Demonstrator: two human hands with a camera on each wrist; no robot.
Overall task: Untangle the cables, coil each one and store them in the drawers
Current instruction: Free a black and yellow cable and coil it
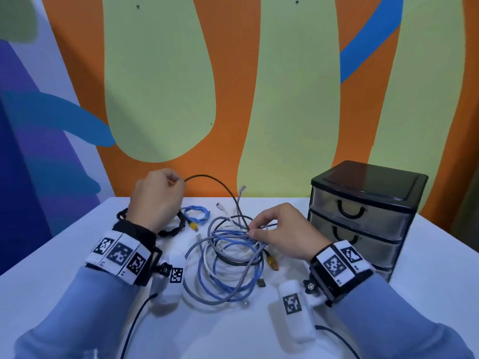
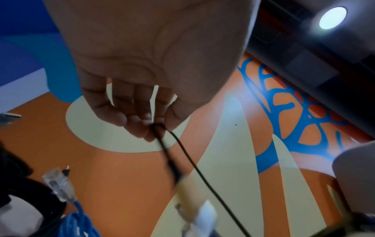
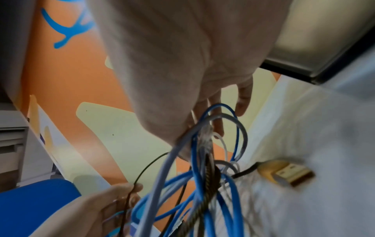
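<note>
Thin black cable (image 1: 220, 186) pinched at its raised end, arcing down from the wall side into the tangle (image 1: 228, 257) of blue, grey and white cables heaped at mid-table. Held up and back by the left hand (image 1: 155, 200), fingertips (image 2: 146, 126) closed on the cord with a second strand hanging beside it in the left wrist view. Tangle gathered at its top by the right hand (image 1: 282, 234), fingers curled round several blue and grey strands and a braided one, the bundle partly lifted off the white table (image 1: 427, 281).

Judged light, limp and springy: loops likely to follow any pull and tighten rather than slide free. Thin cord probably slippery in a pinch; better taken near a plug end and fed through crossings slowly, with the heap pinned down. Gold USB plug (image 3: 288, 173) lying on the table just beside the heap, apt to snag on loops.

Further out: coiled blue cable (image 1: 195, 213) and a dark braided coil (image 1: 171, 229) behind the left wrist, apart from the heap. Black drawer unit (image 1: 363, 211) at the right, all visible drawers closed, just beyond the right hand.
</note>
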